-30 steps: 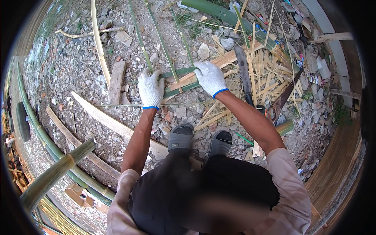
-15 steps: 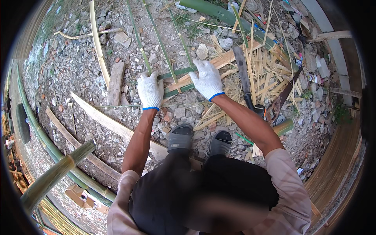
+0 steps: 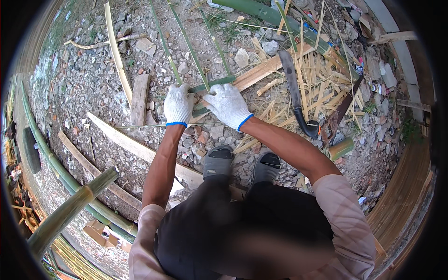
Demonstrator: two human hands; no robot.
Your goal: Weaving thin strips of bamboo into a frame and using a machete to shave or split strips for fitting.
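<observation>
My left hand (image 3: 178, 104), in a white knitted glove with a blue cuff, is closed at the left ends of two short green bamboo crosspieces (image 3: 224, 81). There it also meets the lower end of a long thin bamboo strip (image 3: 163, 42). My right hand (image 3: 228, 105), gloved alike, is closed where the middle long strip (image 3: 187, 41) crosses the crosspieces. Its fingertips partly hide that crossing. Across the right end of the upper crosspiece runs a third long strip (image 3: 214, 41). Beneath this frame lies a wide pale split bamboo piece (image 3: 261, 73).
To the right, a machete (image 3: 292, 79) with a black handle lies on pale bamboo shavings (image 3: 322, 95). A thick green bamboo pole (image 3: 266, 16) lies beyond. A wooden block (image 3: 139, 99) sits left of my hands. Another bamboo pole (image 3: 77, 200) juts in at lower left over rubble.
My right hand has slid left along the crosspieces, from the right long strip to the middle one. My left hand stays at the left end.
</observation>
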